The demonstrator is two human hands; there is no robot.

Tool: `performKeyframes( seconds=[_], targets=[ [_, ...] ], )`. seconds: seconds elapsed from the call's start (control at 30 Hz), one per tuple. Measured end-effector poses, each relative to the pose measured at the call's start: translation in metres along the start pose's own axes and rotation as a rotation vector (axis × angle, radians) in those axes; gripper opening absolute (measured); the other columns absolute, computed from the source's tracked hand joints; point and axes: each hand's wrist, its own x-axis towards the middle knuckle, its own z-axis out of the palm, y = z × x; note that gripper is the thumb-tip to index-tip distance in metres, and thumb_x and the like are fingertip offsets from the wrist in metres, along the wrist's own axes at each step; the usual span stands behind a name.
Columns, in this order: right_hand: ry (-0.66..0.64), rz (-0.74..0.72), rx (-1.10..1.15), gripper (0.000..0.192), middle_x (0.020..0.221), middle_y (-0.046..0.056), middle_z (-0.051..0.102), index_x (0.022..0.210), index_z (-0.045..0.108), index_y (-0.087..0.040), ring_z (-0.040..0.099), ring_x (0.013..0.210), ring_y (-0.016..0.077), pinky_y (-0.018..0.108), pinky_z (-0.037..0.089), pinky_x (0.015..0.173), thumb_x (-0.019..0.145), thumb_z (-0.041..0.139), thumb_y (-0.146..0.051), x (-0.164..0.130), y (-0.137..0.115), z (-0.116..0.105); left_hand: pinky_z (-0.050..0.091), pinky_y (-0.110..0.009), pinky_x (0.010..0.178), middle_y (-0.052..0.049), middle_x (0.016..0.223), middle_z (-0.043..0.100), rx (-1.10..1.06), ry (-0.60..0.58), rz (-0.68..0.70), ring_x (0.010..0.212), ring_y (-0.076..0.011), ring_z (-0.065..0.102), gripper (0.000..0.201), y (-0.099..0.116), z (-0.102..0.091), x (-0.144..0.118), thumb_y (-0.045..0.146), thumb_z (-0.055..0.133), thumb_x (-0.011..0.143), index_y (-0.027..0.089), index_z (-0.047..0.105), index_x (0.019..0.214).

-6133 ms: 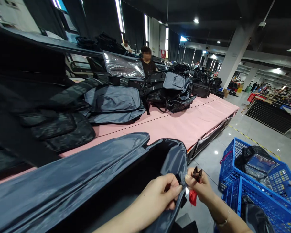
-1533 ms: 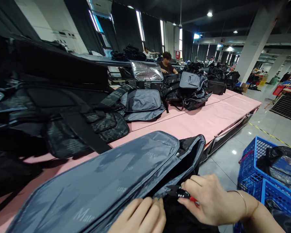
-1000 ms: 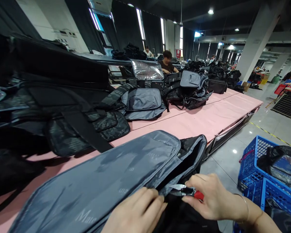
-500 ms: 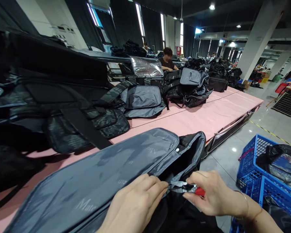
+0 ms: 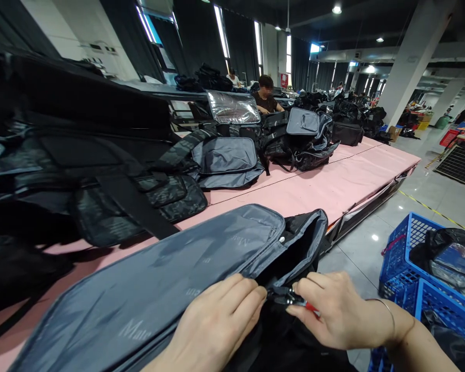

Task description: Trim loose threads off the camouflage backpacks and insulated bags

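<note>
Two hands trimming at a grey bag's open end

Two hands meet at the mouth of a long grey bag (image 5: 170, 279) lying on the pink table (image 5: 313, 191). Left hand (image 5: 213, 325) presses its fingers together on the bag's edge, pinning the fabric. Right hand (image 5: 333, 315) pinches small red-handled thread snips (image 5: 289, 298), blades at the seam — a trimming step, by the look of it. Any cut calls for taut fabric and blades clear of the lining. Dark bags (image 5: 132, 201) pile behind; blue crates (image 5: 414, 279) stand on the shiny floor — another person (image 5: 267, 98) sits far back.
</note>
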Motion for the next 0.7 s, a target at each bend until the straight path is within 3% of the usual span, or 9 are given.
performKeyframes(
  seconds=[0.3,0.7],
  targets=[
    [-0.156,-0.078,-0.183,0.015,0.071,-0.002,0.056,0.082,0.042,-0.022,0.048,0.051,0.0135,0.027,0.018,0.046,0.092,0.04,-0.033,0.018,-0.01,-0.03,0.04,-0.025,0.055,0.001,0.068,0.055,-0.004,0.041,-0.018,0.059,-0.0122,0.051,0.021,-0.003,0.005,-0.006,0.019,0.037,0.091,0.019,0.056,0.08],
    [-0.208,-0.131,-0.25,0.01,0.071,0.0,0.059,0.081,0.043,-0.021,0.052,0.05,0.014,0.026,0.018,0.045,0.091,0.042,-0.025,0.028,-0.019,-0.039,0.039,-0.024,0.055,0.0,0.07,0.056,-0.003,-0.006,-0.035,0.06,-0.0123,0.051,0.022,-0.004,0.004,-0.008,0.02,0.036,0.091,0.02,0.055,0.081]
  ],
)
